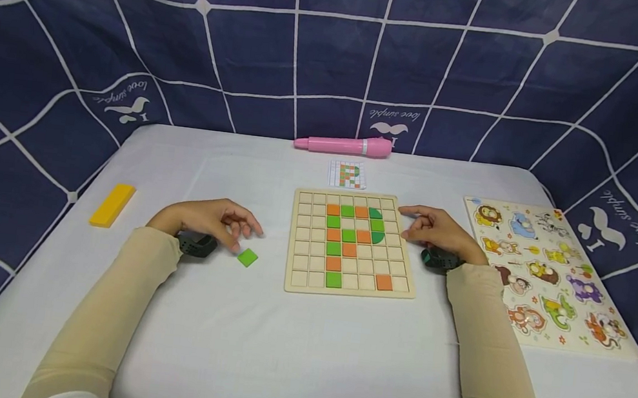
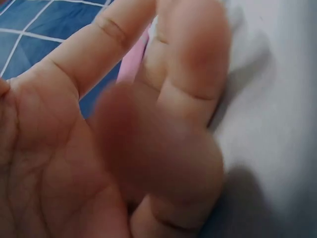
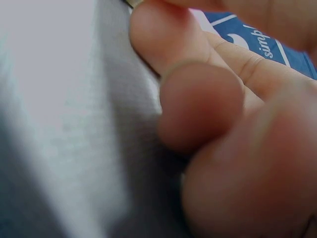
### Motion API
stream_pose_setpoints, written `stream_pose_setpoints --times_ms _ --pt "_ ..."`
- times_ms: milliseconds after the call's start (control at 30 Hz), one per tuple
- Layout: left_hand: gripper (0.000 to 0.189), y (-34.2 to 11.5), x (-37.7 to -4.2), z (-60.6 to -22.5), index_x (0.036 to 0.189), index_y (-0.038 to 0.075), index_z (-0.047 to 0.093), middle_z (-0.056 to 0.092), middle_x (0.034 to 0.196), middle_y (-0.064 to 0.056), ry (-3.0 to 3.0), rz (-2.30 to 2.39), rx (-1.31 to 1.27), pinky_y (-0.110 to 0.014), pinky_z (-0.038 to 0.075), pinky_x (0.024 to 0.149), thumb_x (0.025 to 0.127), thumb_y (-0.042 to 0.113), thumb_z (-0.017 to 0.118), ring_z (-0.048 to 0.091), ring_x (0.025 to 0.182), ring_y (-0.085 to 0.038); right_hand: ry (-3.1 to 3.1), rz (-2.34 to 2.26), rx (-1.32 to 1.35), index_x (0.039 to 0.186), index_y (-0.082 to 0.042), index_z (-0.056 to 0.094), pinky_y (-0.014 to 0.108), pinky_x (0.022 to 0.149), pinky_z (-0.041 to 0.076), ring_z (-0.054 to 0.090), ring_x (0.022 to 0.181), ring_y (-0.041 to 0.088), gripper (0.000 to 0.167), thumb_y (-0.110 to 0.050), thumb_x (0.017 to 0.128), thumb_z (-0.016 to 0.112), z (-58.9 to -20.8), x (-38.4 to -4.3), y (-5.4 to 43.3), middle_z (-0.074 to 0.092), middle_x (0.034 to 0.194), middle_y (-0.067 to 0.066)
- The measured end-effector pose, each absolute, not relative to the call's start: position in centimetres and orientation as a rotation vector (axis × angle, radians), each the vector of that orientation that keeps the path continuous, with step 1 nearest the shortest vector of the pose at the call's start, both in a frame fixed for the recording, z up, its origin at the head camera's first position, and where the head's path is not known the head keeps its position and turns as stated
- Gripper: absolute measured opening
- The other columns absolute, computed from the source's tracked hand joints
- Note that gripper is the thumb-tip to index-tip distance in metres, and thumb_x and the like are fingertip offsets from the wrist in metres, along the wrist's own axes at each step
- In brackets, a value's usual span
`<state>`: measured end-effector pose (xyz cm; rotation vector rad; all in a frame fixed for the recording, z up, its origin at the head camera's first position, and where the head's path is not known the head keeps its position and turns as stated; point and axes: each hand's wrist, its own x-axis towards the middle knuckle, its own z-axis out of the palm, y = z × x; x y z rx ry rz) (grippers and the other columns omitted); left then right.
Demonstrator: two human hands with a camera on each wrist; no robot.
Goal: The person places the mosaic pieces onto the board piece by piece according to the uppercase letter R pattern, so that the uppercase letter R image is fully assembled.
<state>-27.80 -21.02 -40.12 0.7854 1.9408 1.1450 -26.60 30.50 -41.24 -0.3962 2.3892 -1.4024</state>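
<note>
A wooden grid board (image 1: 302,244) lies flat on the white table, with several orange and green tiles set in its squares. Two dark green rounded pieces sit near its right side. My left hand (image 1: 208,218) is left of the board, its thumb tip close beside a loose green square tile (image 1: 247,257); whether they touch I cannot tell. In the left wrist view the fingers (image 2: 198,54) are loosely bent with nothing seen between them. My right hand (image 1: 438,230) rests at the board's right edge, index finger stretched towards the upper corner, other fingers bent.
Beyond the board lie a small pattern card (image 1: 348,175) and a pink pen-shaped object (image 1: 336,144). A yellow block (image 1: 112,205) is at the far left. On the right, partly behind the right forearm, lies an animal puzzle board (image 1: 555,285). A dark blue checked cloth (image 1: 334,51) hangs behind.
</note>
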Motion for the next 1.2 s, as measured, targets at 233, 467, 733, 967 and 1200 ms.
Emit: stream_pose_setpoints --times_ms 233,467,733,967,1200 --pt "0.044 -20.1 -27.2 -39.5 0.118 -0.007 0.075 0.057 0.091 -0.004 2.040 1.008 0.798 -0.023 0.044 0.072 0.077 -0.002 0.091 0.049 0.077 -0.012 2.372 -1.419 -0.363 0.155 0.013 0.047 0.023 0.062 0.044 0.051 0.067 0.008 0.067 0.003 0.096 0.077 -41.1 -26.6 30.4 0.066 0.083 0.002" --pt "0.043 -19.2 -26.6 -39.0 0.111 -0.002 0.078 0.053 0.088 -0.002 2.103 0.941 0.746 -0.024 0.039 0.069 0.071 -0.006 0.093 0.044 0.076 -0.016 2.383 -1.409 -0.370 0.154 0.014 0.047 0.023 0.062 0.044 0.051 0.066 0.008 0.066 0.003 0.096 0.076 -41.0 -26.6 30.5 0.066 0.083 0.001" --pt "0.036 -19.0 -26.4 -39.0 0.103 0.000 0.080 0.052 0.085 -0.001 2.133 0.926 0.748 -0.024 0.038 0.067 0.070 -0.005 0.093 0.043 0.073 -0.015 2.385 -1.413 -0.388 0.153 0.015 0.047 0.022 0.061 0.044 0.052 0.066 0.008 0.066 0.003 0.096 0.076 -41.2 -26.7 30.6 0.067 0.082 -0.003" --pt "0.032 -19.0 -26.5 -39.3 0.101 0.000 0.080 0.055 0.083 0.000 2.160 0.930 0.770 -0.024 0.038 0.066 0.072 -0.002 0.094 0.043 0.071 -0.014 2.371 -1.421 -0.380 0.154 0.014 0.047 0.023 0.061 0.044 0.051 0.066 0.008 0.066 0.003 0.096 0.076 -41.1 -26.7 30.5 0.065 0.082 -0.001" --pt "0.029 -19.1 -26.6 -39.8 0.099 0.003 0.079 0.055 0.081 0.001 2.224 0.953 0.765 -0.024 0.039 0.066 0.074 0.003 0.095 0.045 0.069 -0.012 2.382 -1.410 -0.377 0.154 0.014 0.047 0.022 0.061 0.044 0.051 0.066 0.008 0.065 0.004 0.096 0.075 -41.2 -26.7 30.5 0.065 0.081 -0.002"
